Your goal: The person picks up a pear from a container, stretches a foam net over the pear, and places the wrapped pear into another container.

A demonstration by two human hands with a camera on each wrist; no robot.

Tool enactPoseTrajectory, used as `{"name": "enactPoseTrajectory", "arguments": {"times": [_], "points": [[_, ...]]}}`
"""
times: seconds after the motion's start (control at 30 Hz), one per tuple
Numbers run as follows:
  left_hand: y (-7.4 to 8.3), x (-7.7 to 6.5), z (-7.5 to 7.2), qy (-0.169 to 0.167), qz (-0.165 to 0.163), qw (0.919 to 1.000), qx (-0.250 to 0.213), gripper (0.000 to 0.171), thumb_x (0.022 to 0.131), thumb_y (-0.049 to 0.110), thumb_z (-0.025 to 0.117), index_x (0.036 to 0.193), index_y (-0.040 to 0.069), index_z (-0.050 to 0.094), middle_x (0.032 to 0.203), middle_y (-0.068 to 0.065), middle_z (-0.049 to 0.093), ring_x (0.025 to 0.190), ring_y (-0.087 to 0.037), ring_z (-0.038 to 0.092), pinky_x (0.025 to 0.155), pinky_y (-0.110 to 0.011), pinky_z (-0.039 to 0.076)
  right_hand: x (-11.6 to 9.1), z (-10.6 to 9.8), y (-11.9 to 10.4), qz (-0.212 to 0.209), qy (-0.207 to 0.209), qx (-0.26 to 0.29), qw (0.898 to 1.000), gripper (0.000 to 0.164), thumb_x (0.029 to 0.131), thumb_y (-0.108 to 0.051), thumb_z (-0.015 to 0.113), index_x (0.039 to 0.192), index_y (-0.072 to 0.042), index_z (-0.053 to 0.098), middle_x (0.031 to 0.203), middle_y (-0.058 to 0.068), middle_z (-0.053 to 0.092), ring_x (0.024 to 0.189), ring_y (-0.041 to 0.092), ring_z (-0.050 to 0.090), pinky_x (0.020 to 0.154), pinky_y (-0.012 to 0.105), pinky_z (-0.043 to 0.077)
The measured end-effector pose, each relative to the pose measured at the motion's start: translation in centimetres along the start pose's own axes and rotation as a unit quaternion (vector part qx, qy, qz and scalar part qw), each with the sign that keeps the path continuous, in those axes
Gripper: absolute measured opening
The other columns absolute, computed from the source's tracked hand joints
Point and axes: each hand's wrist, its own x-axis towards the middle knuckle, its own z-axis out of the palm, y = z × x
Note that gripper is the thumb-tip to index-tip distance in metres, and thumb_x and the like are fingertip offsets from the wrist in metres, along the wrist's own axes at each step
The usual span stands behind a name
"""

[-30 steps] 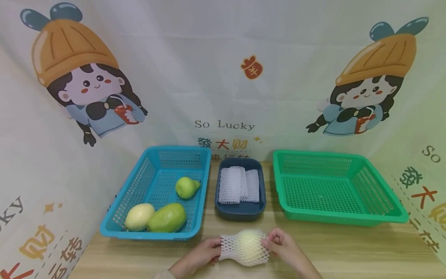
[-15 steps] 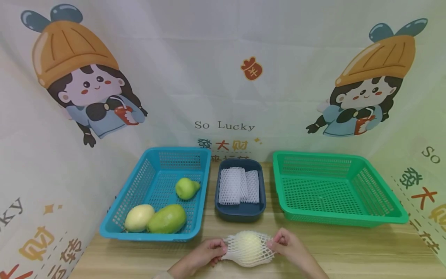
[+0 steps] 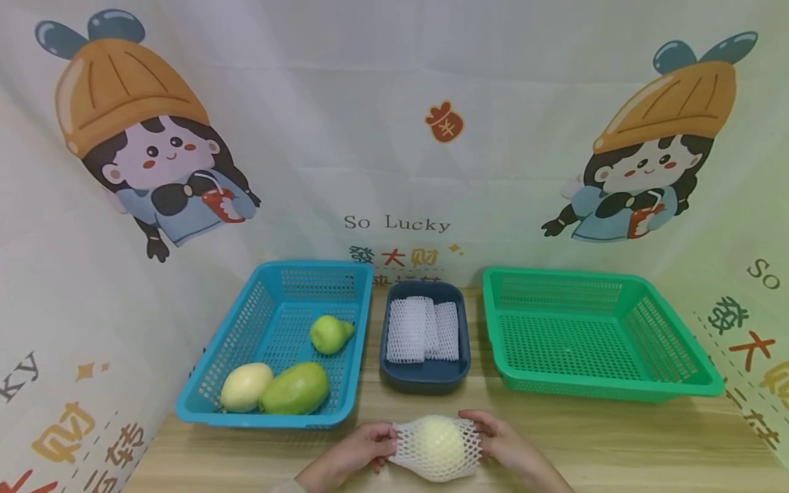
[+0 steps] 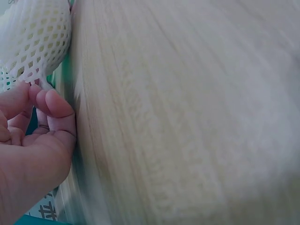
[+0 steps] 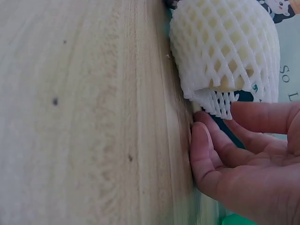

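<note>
A pale yellow fruit (image 3: 441,441) lies inside a white foam net sleeve (image 3: 411,452) at the front of the table in the head view. My left hand (image 3: 365,448) pinches the gathered left end of the sleeve between thumb and fingers, as the left wrist view also shows. On the other side, my right hand (image 3: 504,445) holds the right end, thumb at the mesh edge and fingers curled behind it. The right wrist view shows that end of the foam net (image 5: 225,51) gaping, with a bit of fruit showing in the opening.
At the left, a blue basket (image 3: 271,418) holds a green pear (image 3: 329,334), a green mango-like fruit (image 3: 296,389) and a pale yellow fruit (image 3: 246,387). More foam nets (image 3: 407,330) lie in a navy bin (image 3: 425,385). A green basket (image 3: 607,385) stands at the right.
My right hand first drew the sleeve's right end outward, then came back left and changed its grip. The sleeve shifted slightly toward the front edge. The left hand keeps its pinch.
</note>
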Motion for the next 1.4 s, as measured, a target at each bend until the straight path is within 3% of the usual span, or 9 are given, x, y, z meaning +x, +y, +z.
{"name": "enactPoseTrajectory", "arguments": {"times": [0.1, 0.3, 0.53, 0.67, 0.93, 1.1, 1.4], "points": [[0.1, 0.0, -0.2, -0.009, 0.004, 0.9999, -0.012, 0.023, 0.091, 0.007, 0.053, 0.094, -0.016, 0.049, 0.067, 0.004, 0.044, 0.062, -0.009, 0.041, 0.055, -0.017, 0.038, 0.5, 0.1, 0.2, -0.001, -0.015, 0.005, 1.000, 0.061, 0.075, 0.005, 0.051, 0.134, 0.010, 0.037, 0.121, 0.021, 0.056, 0.085, 0.012, 0.054, 0.066, 0.024, 0.046], [0.1, -0.1, -0.4, -0.017, 0.006, 0.9995, -0.026, 0.025, 0.091, 0.007, 0.052, 0.096, -0.017, 0.049, 0.069, 0.004, 0.044, 0.063, -0.009, 0.041, 0.056, -0.018, 0.039, 1.4, 0.2, 0.6, -0.003, -0.011, -0.021, 1.000, 0.052, 0.075, 0.006, 0.051, 0.125, 0.015, 0.045, 0.114, 0.021, 0.062, 0.089, 0.014, 0.060, 0.073, 0.028, 0.051], [0.3, -0.2, -0.4, -0.016, 0.004, 0.9995, -0.028, 0.026, 0.091, 0.007, 0.052, 0.097, -0.018, 0.047, 0.069, 0.004, 0.044, 0.065, -0.009, 0.041, 0.057, -0.018, 0.039, 2.1, 0.6, 0.9, -0.038, 0.009, -0.089, 0.995, 0.043, 0.069, 0.010, 0.047, 0.111, 0.019, 0.054, 0.091, 0.015, 0.066, 0.070, 0.010, 0.053, 0.058, 0.020, 0.045], [0.3, -0.1, -0.3, -0.013, 0.000, 0.9996, -0.026, 0.024, 0.091, 0.005, 0.051, 0.094, -0.018, 0.046, 0.067, 0.003, 0.043, 0.064, -0.010, 0.041, 0.057, -0.018, 0.039, 2.1, 0.6, 0.8, -0.042, 0.029, -0.098, 0.994, 0.034, 0.071, 0.008, 0.049, 0.102, 0.018, 0.057, 0.086, 0.009, 0.065, 0.069, 0.010, 0.053, 0.058, 0.021, 0.045], [0.2, 0.0, -0.2, -0.009, -0.004, 0.9997, -0.022, 0.022, 0.090, 0.003, 0.050, 0.094, -0.017, 0.045, 0.067, 0.003, 0.042, 0.063, -0.010, 0.039, 0.056, -0.018, 0.038, 2.0, 0.0, 0.9, -0.037, 0.050, -0.086, 0.994, 0.021, 0.078, 0.003, 0.051, 0.093, 0.016, 0.055, 0.076, 0.000, 0.059, 0.065, 0.008, 0.051, 0.055, 0.020, 0.045], [0.2, -0.1, -0.1, -0.001, -0.009, 0.9998, -0.015, 0.021, 0.089, 0.003, 0.050, 0.095, -0.017, 0.047, 0.066, 0.003, 0.043, 0.062, -0.009, 0.040, 0.055, -0.018, 0.038, 1.9, -0.2, 0.9, -0.028, 0.033, -0.060, 0.997, 0.020, 0.086, -0.003, 0.051, 0.095, 0.015, 0.054, 0.076, -0.003, 0.057, 0.065, 0.007, 0.052, 0.056, 0.020, 0.046], [0.5, -0.1, -0.2, -0.009, -0.011, 0.9996, -0.025, 0.023, 0.090, 0.005, 0.051, 0.097, -0.017, 0.048, 0.067, 0.003, 0.043, 0.063, -0.009, 0.040, 0.056, -0.018, 0.039, 1.6, -1.1, 1.5, -0.070, -0.010, 0.006, 0.997, 0.023, 0.086, -0.010, 0.051, 0.097, 0.011, 0.054, 0.086, 0.002, 0.060, 0.073, 0.008, 0.057, 0.064, 0.023, 0.052]]}}
